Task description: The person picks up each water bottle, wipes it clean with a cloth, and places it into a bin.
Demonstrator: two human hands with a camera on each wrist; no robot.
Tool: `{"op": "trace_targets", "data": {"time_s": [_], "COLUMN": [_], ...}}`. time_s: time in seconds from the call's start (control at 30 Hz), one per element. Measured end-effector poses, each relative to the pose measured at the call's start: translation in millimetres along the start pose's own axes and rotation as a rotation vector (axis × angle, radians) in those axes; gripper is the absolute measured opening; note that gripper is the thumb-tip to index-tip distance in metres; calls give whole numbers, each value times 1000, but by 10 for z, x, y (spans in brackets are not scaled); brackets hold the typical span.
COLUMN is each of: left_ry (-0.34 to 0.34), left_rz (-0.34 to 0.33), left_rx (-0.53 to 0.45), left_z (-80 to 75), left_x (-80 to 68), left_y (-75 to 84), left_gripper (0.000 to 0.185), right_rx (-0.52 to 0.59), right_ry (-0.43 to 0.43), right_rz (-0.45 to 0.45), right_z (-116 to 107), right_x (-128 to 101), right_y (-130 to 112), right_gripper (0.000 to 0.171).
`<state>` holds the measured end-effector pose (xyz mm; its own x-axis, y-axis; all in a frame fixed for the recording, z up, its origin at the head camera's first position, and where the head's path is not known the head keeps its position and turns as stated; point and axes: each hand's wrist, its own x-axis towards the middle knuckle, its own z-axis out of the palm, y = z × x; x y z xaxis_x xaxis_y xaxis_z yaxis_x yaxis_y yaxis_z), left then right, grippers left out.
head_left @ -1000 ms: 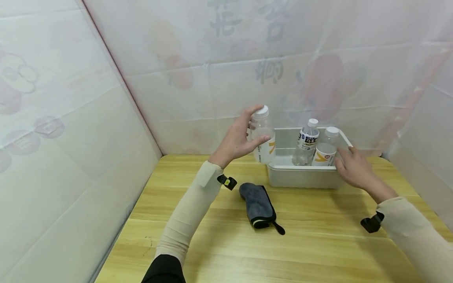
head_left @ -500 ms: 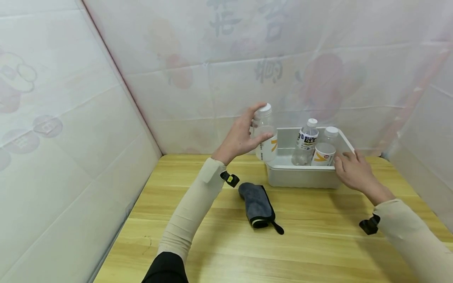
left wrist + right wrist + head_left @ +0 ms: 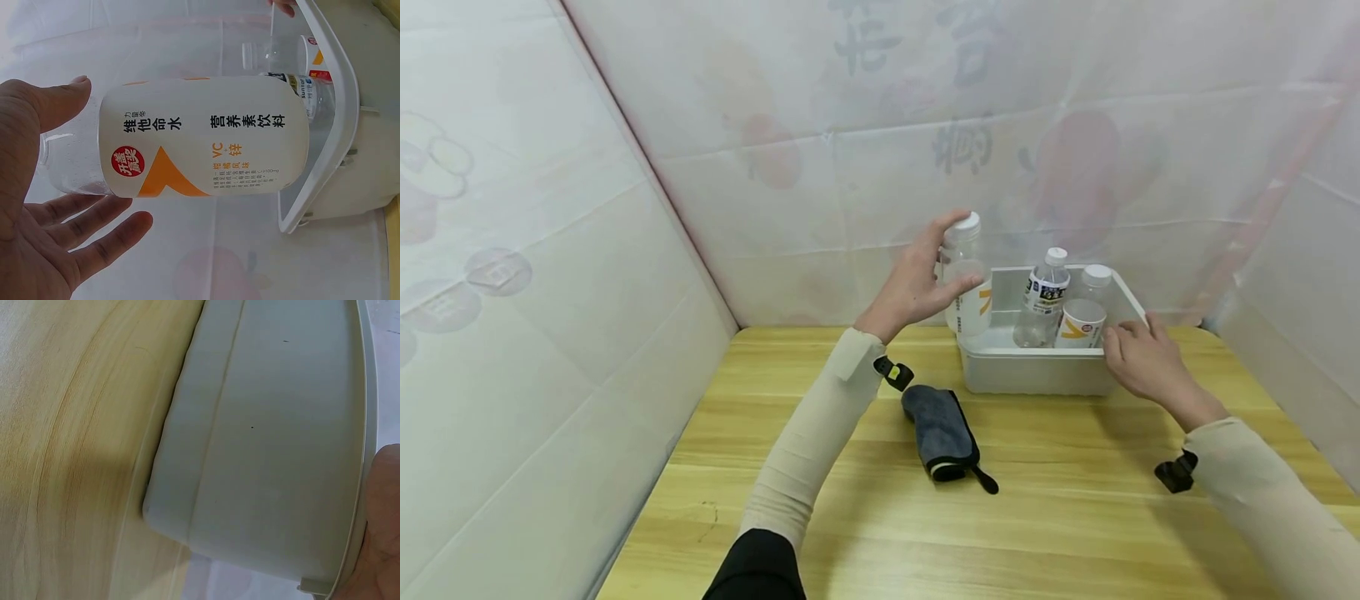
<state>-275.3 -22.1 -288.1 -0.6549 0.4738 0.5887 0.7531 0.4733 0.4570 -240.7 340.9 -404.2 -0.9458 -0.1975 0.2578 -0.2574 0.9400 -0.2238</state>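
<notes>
A clear plastic drink bottle (image 3: pixel 206 137) with a white cap and a white and orange label is gripped by my left hand (image 3: pixel 910 287), thumb on the near side. In the head view it hangs upright at the left end of a white plastic bin (image 3: pixel 1037 375). My right hand (image 3: pixel 1150 362) holds the bin's right front corner by the rim, and its thumb lies against the rim in the right wrist view. Inside the bin stand a clear bottle with a dark and white label (image 3: pixel 1042 297) and another orange-and-white labelled bottle (image 3: pixel 1081 323).
On the wooden table (image 3: pixel 1037 533), a rolled grey cloth (image 3: pixel 942 429) with black edging and a loop lies in front of the bin. White printed sheeting (image 3: pixel 850 200) hangs behind the table and along both sides.
My left hand has carried the bottle slightly right and up, over the bin's left end. The right hand has shifted a little along the corner, its fingers now over the rim.
</notes>
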Motion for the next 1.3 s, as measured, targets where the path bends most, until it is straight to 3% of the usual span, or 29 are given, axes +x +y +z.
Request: {"op": "trace_targets", "data": {"time_s": [0.27,0.77,1.0,1.3], "left_ry": [4,-5,4,-17], "left_rz": [-4,-26,9,-46], "left_rx": [6,-18,-31,-3], "left_z": [23,139,227,354], "left_x": [48,170,202,249], "left_y": [-4,-34,-61,-114], "left_gripper": [81,80,80,80], "right_rx": [12,-77,-69,-61], "right_ry": [-25,-1,28,67], "right_rz": [17,-29,-45,-42], "right_z": [-13,-11,-2,-8], "right_x": [-13,27,-3,-45], "right_y": [-18,-24,-48,-59], "right_gripper": [59,49,50,50]}}
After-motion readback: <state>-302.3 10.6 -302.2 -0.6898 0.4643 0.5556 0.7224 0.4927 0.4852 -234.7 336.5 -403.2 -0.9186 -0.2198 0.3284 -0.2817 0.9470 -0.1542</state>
